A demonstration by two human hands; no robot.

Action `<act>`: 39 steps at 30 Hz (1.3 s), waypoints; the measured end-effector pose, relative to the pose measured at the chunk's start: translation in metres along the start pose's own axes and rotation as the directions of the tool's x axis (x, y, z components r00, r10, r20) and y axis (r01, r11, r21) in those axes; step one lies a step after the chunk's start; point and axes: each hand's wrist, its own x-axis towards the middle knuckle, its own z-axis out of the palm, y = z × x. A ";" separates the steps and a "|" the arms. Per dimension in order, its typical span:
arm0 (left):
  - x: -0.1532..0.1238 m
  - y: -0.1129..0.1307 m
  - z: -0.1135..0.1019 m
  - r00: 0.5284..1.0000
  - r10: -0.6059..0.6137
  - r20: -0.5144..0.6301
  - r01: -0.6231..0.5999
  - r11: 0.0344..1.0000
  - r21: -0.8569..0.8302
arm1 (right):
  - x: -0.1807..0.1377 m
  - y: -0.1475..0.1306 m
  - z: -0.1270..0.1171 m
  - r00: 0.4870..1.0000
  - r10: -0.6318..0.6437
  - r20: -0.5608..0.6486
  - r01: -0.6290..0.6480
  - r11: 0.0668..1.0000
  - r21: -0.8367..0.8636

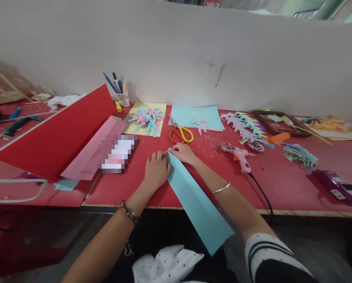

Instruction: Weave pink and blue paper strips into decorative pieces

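Observation:
A long folded sheet of light blue paper (193,200) runs from the red table down past its front edge toward my lap. My left hand (158,169) is closed at the sheet's far end, fingers curled along its left side. Against the same end, my right hand (182,153) pinches the paper from the right. Just beyond my hands lie scissors (181,134) with red and yellow handles. A phone (119,154) rests to the left of my left hand, and small paper scraps (205,147) are scattered to the right of the scissors.
Pink paper (96,151) leans by a red board (66,133) on the left. Cut strips (148,119) lie on yellow paper behind. A pink glue gun (237,155) with a black cord sits right, near paper garlands (243,125) and a purple power strip (335,184).

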 end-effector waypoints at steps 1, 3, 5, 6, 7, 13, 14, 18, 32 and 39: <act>0.000 0.000 0.000 1.000 0.000 -0.004 0.000 1.000 -0.004 | -0.003 0.000 -0.002 1.000 -0.005 0.023 0.004 0.999 0.033; -0.001 0.001 0.000 1.000 0.002 -0.014 -0.002 1.000 -0.016 | -0.011 0.000 -0.004 0.998 -0.014 0.060 0.007 0.993 0.118; -0.001 0.001 0.000 1.000 0.000 -0.021 -0.001 0.999 -0.032 | -0.019 0.000 -0.005 0.997 -0.025 0.074 0.010 0.980 0.199; -0.001 0.001 -0.001 1.000 -0.002 -0.022 0.001 0.999 -0.041 | -0.024 0.000 -0.005 0.997 -0.036 0.069 0.019 0.974 0.226; -0.001 0.000 -0.002 1.000 -0.005 -0.023 0.003 0.999 -0.052 | -0.029 -0.001 -0.004 0.997 -0.052 0.062 0.036 0.969 0.244; -0.004 -0.016 -0.003 0.996 -0.052 -0.076 0.027 0.952 -0.306 | -0.059 -0.010 0.007 0.982 -0.188 0.014 0.188 0.982 0.023; -0.005 -0.019 -0.004 0.992 -0.072 -0.106 0.030 0.935 -0.354 | -0.064 -0.012 0.008 0.979 -0.202 0.014 0.202 0.979 -0.017; -0.004 -0.024 -0.010 0.973 0.067 -0.220 -0.136 0.938 -0.318 | -0.078 -0.016 0.010 0.968 -0.248 0.029 0.250 0.967 -0.041; -0.020 -0.034 -0.019 0.940 0.341 0.008 -0.286 0.802 -0.524 | -0.115 0.000 -0.005 0.982 -0.165 0.088 0.154 0.980 0.126; -0.037 -0.043 -0.048 0.945 0.297 0.136 -0.104 0.667 -0.737 | -0.113 -0.011 -0.011 0.957 -0.134 0.256 0.087 0.979 0.187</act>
